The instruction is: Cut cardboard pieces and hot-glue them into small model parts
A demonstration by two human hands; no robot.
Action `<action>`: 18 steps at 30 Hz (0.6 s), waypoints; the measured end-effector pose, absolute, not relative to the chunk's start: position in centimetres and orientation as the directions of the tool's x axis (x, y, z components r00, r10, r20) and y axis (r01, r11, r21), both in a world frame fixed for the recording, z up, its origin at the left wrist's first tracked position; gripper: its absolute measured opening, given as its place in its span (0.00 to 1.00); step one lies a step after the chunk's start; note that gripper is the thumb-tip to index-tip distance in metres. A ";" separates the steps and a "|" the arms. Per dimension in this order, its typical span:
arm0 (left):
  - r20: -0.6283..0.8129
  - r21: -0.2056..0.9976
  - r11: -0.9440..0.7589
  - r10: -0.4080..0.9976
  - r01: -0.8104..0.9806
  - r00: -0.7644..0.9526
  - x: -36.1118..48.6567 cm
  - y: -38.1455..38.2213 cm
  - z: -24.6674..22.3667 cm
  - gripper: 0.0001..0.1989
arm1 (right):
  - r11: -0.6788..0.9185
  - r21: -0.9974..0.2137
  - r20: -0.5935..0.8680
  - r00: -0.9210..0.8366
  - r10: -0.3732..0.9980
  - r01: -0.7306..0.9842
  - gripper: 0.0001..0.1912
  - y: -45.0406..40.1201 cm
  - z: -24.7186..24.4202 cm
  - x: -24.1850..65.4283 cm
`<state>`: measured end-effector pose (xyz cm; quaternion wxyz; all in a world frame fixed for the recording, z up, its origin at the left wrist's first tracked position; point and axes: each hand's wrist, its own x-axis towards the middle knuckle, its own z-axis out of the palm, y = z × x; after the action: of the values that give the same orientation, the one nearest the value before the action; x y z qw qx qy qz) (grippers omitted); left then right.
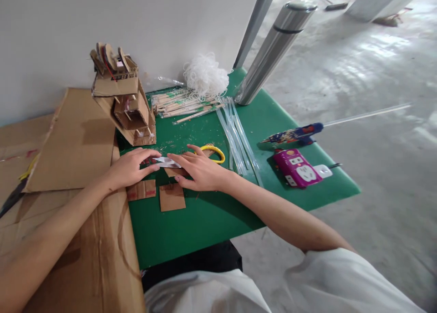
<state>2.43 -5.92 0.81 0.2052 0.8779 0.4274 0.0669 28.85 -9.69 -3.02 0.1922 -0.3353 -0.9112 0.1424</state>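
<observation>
A shiny, flat silvery strip (166, 162) lies between my two hands, above the green table (170, 235). My left hand (131, 167) is closed at its left end, thumb in front and fingers behind. The fingers of my right hand (201, 171) reach over the right end, with the thumb lower down. Behind my right hand shows the yellow handle loop (222, 156) of scissors; whether the strip belongs to them I cannot tell. A cardboard piece (175, 172) is partly under the strip. Two small cardboard pieces, a striped one (141, 190) and a square (172, 197), lie in front.
A cardboard construction (124, 96) stands behind my left hand. Further back are wooden sticks (184, 104), white loops (207, 76) and clear glue sticks (235, 130). To the right are a steel flask (273, 53), a glue gun (297, 134) and a purple socket block (295, 168). Cardboard sheets (78, 144) cover the left.
</observation>
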 end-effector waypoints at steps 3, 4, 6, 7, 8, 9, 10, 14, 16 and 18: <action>-0.055 0.457 -0.532 0.783 0.713 0.619 2.8 -5.6 1.1 0.23 | 0.742 -0.312 0.303 -0.678 0.670 0.594 0.25 -9.9 -3.2 28.6; -0.056 0.470 -0.527 0.783 0.709 0.619 2.9 -5.4 1.2 0.23 | 0.739 -0.286 0.319 -0.666 0.674 0.610 0.24 -10.0 -3.2 28.5; -0.053 0.480 -0.528 0.780 0.701 0.624 3.2 -5.0 1.2 0.23 | 0.747 -0.243 0.359 -0.659 0.661 0.618 0.22 -10.2 -3.1 28.3; -0.049 0.477 -0.532 0.779 0.699 0.625 3.3 -4.8 1.1 0.23 | 0.764 -0.226 0.380 -0.667 0.641 0.605 0.22 -10.3 -3.0 28.2; -0.044 0.470 -0.536 0.779 0.701 0.625 3.3 -4.6 0.8 0.24 | 0.783 -0.215 0.402 -0.678 0.615 0.583 0.21 -10.4 -2.9 28.1; -0.040 0.457 -0.541 0.780 0.706 0.624 3.3 -4.5 0.5 0.24 | 0.802 -0.212 0.422 -0.688 0.590 0.558 0.20 -10.6 -2.8 28.0; -0.040 0.441 -0.548 0.779 0.711 0.625 3.3 -4.3 0.2 0.24 | 0.816 -0.216 0.438 -0.694 0.572 0.536 0.20 -10.8 -2.7 28.0; -0.041 0.420 -0.561 0.773 0.713 0.633 2.7 -4.1 -0.3 0.21 | 0.807 -0.270 0.473 -0.657 0.587 0.526 0.20 -11.5 -2.3 28.2; -0.026 0.457 -0.517 0.805 0.724 0.592 2.5 -4.7 0.3 0.21 | 0.758 -0.323 0.492 -0.584 0.646 0.567 0.21 -12.0 -2.2 28.5; -0.024 0.499 -0.460 0.840 0.734 0.542 2.6 -5.9 1.3 0.20 | 0.694 -0.399 0.490 -0.501 0.714 0.599 0.21 -12.8 -2.2 28.7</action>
<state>2.64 -5.90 1.33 0.2322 0.8469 0.4646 0.1135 28.72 -12.77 -2.21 0.3234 -0.3807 -0.8617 0.0888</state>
